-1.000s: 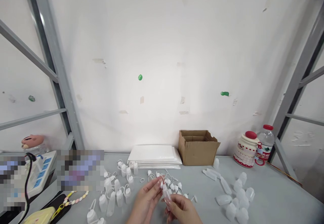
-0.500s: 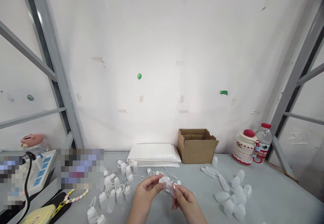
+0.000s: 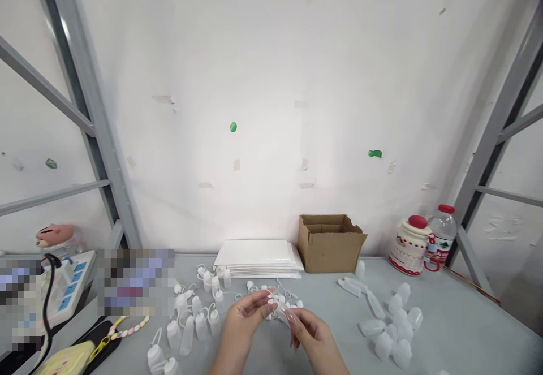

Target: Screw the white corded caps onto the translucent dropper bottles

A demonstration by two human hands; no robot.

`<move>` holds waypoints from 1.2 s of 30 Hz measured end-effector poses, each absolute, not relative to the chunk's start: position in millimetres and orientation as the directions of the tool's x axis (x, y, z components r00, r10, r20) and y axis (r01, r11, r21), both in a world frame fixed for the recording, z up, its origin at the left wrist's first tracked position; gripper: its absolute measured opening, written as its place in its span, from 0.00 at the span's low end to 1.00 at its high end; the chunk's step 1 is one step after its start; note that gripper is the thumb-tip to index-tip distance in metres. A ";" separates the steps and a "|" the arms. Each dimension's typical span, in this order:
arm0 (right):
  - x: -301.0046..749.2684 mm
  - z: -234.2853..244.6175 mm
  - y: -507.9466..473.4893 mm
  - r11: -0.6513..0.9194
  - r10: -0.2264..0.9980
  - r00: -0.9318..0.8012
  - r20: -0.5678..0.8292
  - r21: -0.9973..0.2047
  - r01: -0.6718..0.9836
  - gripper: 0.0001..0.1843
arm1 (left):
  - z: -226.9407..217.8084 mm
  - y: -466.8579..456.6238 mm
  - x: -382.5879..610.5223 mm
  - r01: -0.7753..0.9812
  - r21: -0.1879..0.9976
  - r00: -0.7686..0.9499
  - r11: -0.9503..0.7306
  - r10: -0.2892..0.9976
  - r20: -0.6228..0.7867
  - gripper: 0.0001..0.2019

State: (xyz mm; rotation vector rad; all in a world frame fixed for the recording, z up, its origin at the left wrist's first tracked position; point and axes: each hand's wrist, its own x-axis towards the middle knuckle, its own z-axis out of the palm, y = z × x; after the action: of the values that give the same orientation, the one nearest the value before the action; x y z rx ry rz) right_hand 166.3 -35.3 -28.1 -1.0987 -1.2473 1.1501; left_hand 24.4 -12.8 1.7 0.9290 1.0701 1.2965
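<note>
Close together at the lower middle of the head view, my two hands work on one small translucent plastic bottle (image 3: 281, 310). My right hand (image 3: 311, 330) pinches its body between thumb and fingers. At the top end of the bottle, my left hand (image 3: 244, 318) has its fingers closed around a small white cap (image 3: 272, 298), partly hidden by the fingertips. Whether the cap is fully seated cannot be seen. Just behind my hands lies a pile of white looped caps (image 3: 289, 292). Several capped bottles (image 3: 201, 325) stand to the left; uncapped translucent bottles (image 3: 401, 324) lie in a group on the right.
A stack of white envelopes (image 3: 258, 259) and an open cardboard box (image 3: 333, 251) sit against the wall. Far right are a decorated jar (image 3: 409, 249) and a red-capped bottle (image 3: 443, 233). A power strip (image 3: 72, 290) and a yellow case (image 3: 65, 358) lie left.
My right hand's fingers have shifted slightly on the bottle, and my left fingers have moved a little around the cap. The other things stay in place.
</note>
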 end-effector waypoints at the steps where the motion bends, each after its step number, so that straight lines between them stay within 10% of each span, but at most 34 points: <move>1: 167.0 -28.1 -35.5 0.118 0.993 -0.023 0.119 -0.993 -0.021 0.28 | 0.1 -12.9 24.5 -0.303 0.950 -0.028 0.078 0.995 -0.091 0.14; 14: 162.2 -32.3 -45.5 0.344 0.929 0.061 0.366 -0.911 0.227 0.18 | -4.4 -17.5 27.6 -0.590 0.770 0.109 0.242 0.969 -0.221 0.14; 26: 163.1 -45.6 -29.2 -0.258 0.956 -0.246 -0.158 -0.851 -0.457 0.26 | -4.0 -17.3 29.0 -0.559 0.805 0.136 0.197 0.980 -0.145 0.16; 36: 163.8 -22.6 -36.2 -0.037 0.998 -0.067 -0.021 -0.965 -0.261 0.25 | -0.8 -16.3 24.8 -0.385 0.909 0.072 0.162 0.987 -0.145 0.18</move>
State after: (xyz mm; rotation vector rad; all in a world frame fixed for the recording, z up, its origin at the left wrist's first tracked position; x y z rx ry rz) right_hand 163.8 -36.2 -22.6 -1.0008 -1.0414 1.3904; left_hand 24.8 -16.3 -0.8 0.8224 0.9537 1.2286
